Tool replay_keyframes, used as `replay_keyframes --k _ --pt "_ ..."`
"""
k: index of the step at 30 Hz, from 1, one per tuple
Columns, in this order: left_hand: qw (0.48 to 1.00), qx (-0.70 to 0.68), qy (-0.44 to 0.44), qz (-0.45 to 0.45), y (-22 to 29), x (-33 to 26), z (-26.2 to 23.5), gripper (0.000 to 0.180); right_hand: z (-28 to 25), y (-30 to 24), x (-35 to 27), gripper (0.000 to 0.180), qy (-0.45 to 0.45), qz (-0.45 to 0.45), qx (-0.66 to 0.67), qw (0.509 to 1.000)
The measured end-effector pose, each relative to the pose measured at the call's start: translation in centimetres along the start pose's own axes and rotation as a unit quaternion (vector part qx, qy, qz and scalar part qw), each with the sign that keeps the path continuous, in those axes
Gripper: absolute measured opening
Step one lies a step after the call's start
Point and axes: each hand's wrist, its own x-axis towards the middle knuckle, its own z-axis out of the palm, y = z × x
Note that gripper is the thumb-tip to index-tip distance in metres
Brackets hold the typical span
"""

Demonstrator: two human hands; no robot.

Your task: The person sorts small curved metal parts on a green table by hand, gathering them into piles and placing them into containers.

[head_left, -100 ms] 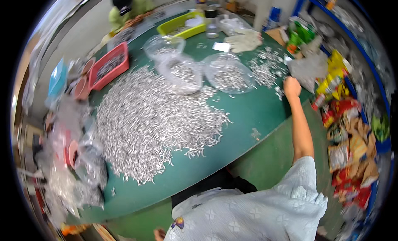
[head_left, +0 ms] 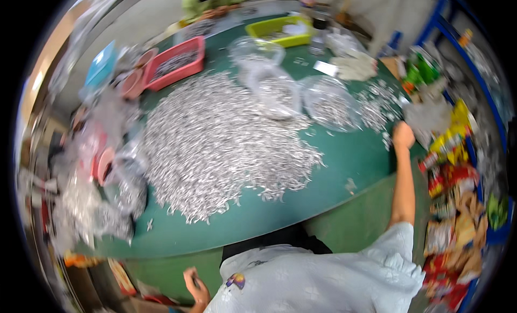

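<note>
My right hand, arm stretched out, is closed at the table's right edge, beside a scatter of small silvery metal pieces and a cloudy plastic bag. Anything inside its fingers is hidden. Below the table's front edge hangs my left hand, its fingers loosely bent and apart, with nothing seen in them. A wide heap of small curved silvery pieces covers much of the green table. Behind it, clear plastic bags and another clear bag hold more pieces.
A red tray and a yellow-green tray stand at the back, near a bottle and pale gloves. Filled plastic bags crowd the left end. Colourful packets line a blue rack at right. Another person's hands work beyond.
The view has swung, so the table appears shifted right and up. My left hand has come further into view at the bottom. My right hand stays closed at the table's right edge.
</note>
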Motion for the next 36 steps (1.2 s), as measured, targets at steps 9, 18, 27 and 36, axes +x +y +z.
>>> replay_keyframes --k 9,18,27,36 --pt "0.967 0.002 0.238 0.09 8.7 9.7 6.9 0.034 3.2 1.4 1.7 0.023 0.049 -0.058 -0.047 0.996" --pt "0.964 0.033 0.26 0.046 9.3 13.1 8.9 0.031 -6.4 -5.5 -1.6 0.01 0.189 -0.231 0.216 0.93" --pt "0.969 0.083 0.229 0.031 9.1 13.6 9.3 0.03 -15.6 -20.6 -10.7 0.012 -0.255 -0.309 0.672 0.622" --pt "0.966 0.137 0.218 0.036 9.0 13.5 9.3 0.025 -11.9 -31.3 -1.8 0.025 -0.312 -0.208 0.715 0.591"
